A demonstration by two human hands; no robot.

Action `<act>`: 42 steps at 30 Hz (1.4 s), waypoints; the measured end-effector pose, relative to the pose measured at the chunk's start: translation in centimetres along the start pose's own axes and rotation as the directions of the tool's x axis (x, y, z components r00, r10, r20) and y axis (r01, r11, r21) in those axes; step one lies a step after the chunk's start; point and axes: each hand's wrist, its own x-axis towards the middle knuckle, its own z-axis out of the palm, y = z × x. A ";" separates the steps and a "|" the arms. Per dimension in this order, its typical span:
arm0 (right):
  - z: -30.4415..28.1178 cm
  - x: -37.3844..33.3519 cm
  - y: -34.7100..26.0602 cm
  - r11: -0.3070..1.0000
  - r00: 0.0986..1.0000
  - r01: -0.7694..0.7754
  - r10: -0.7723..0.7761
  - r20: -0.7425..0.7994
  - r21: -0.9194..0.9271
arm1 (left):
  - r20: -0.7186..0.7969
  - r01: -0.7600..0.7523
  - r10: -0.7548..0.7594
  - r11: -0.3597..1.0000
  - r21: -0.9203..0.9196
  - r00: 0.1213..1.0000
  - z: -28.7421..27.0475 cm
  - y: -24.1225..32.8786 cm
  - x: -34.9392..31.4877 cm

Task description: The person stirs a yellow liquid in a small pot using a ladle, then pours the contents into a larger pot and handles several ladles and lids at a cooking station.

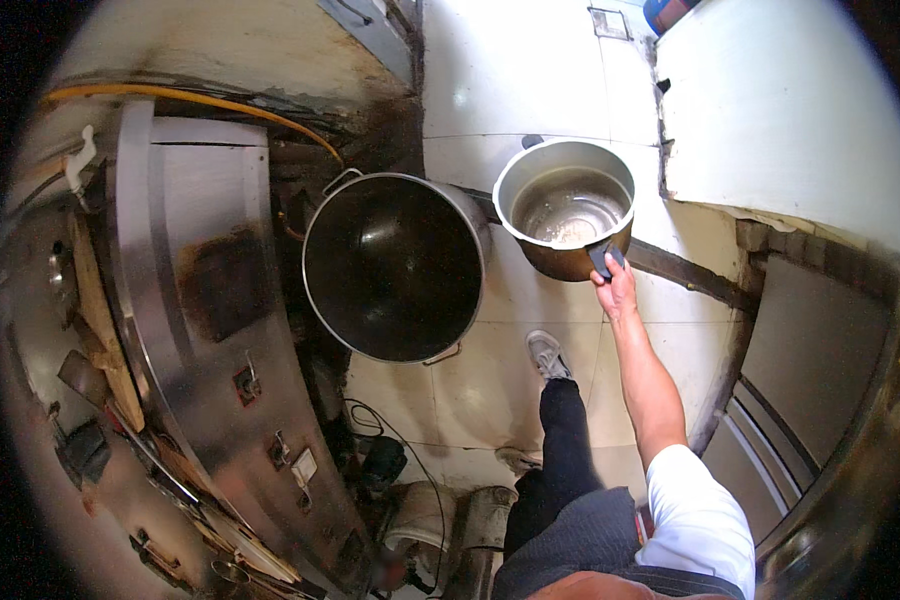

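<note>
Biggest thing here is the floor, pale tiles, kinda grubby, spreading out to the right of the big metal pot. Left of that pot there's a long steel unit, brown-stained with switches on it. Well off to the pot's upper right is a white surface. The pot itself is dark inside with a shiny rim. A dark strip cuts across the tiles to its right, and an orange hose runs along its upper left. The smaller pot, grey inside, is just right of the big one. Right hand has its fingers closed around the smaller pot's black handle. Left hand's out of shot, can't tell its fingers.
</note>
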 end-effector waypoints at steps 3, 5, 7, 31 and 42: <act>-6.3 -1.5 2.1 0.999 0.990 -0.032 0.031 -0.135 -0.004 | 0.007 0.005 -0.006 0.999 0.045 1.000 -0.1 -0.3 1.1; -9.8 -2.5 3.5 0.996 0.965 -0.081 0.073 -0.252 -0.022 | 0.007 0.007 -0.007 0.998 0.067 1.000 -0.1 -0.7 1.6; -12.9 -2.9 4.8 0.990 0.920 -0.143 0.127 -0.372 -0.017 | 0.008 0.016 -0.017 0.996 0.087 1.000 0.0 -1.2 1.8; -15.2 -7.3 8.9 0.763 0.822 -0.516 0.313 -0.476 -0.389 | -0.099 0.119 -0.125 0.991 -0.066 0.987 -5.2 -12.9 -10.0; 14.5 -26.8 10.3 0.436 0.937 -0.065 0.337 0.096 -0.898 | -0.739 -0.337 0.225 0.941 -0.004 0.635 -30.6 -10.7 -14.8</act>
